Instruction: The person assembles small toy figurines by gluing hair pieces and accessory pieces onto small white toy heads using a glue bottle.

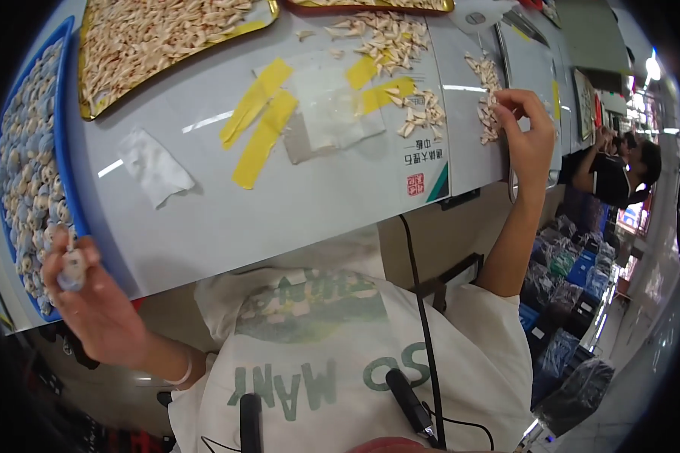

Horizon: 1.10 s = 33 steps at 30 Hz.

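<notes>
on the grey table (pixel 227 204), left hand (pixel 91 298) pinches a small blue-white piece (pixel 72 268); right hand (pixel 527 128) grips pale pieces (pixel 489 98).

At lower left we see a small pale-blue and white piece (pixel 72 268) pinched upright above the blue tray's edge, while at upper right a narrow strip of pale beige pieces (pixel 488 106) lies scattered on the worktop.
</notes>
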Each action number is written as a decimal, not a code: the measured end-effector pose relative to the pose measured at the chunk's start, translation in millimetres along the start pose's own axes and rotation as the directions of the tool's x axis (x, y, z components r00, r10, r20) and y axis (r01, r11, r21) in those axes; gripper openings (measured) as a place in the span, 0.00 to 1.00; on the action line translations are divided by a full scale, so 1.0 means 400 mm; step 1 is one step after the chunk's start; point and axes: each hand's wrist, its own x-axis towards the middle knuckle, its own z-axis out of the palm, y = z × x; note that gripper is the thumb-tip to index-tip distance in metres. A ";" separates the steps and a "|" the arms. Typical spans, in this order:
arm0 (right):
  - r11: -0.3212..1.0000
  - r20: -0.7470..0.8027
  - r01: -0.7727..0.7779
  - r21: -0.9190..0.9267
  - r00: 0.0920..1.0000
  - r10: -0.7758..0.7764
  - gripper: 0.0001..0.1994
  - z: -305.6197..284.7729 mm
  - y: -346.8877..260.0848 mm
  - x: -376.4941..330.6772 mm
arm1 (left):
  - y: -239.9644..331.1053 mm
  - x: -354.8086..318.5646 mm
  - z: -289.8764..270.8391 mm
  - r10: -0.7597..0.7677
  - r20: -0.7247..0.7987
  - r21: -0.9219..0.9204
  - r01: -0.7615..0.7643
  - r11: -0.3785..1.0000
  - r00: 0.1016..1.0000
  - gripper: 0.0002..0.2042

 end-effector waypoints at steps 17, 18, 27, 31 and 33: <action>0.987 0.225 -0.141 -0.076 0.962 0.155 0.06 -0.004 0.010 -0.012 | -0.094 -0.024 0.291 -0.547 0.113 -0.065 0.555 0.829 0.830 0.20; 0.988 0.231 -0.138 -0.073 0.961 0.152 0.06 -0.006 0.006 -0.011 | -0.096 -0.024 0.292 -0.549 0.107 -0.063 0.557 0.828 0.829 0.20; 0.842 0.089 -0.161 0.516 0.987 0.135 0.05 0.000 -0.103 -0.012 | -0.118 -0.034 0.270 -0.437 0.221 -0.068 0.461 0.885 0.872 0.20; 0.796 0.078 -0.029 0.604 0.997 -0.023 0.08 0.027 -0.156 -0.007 | -0.128 -0.042 0.261 -0.406 0.195 -0.095 0.429 0.898 0.893 0.19; 0.782 0.091 -0.047 0.622 0.996 -0.012 0.08 0.035 -0.188 -0.001 | -0.125 -0.041 0.261 -0.416 0.211 -0.132 0.447 0.885 0.885 0.18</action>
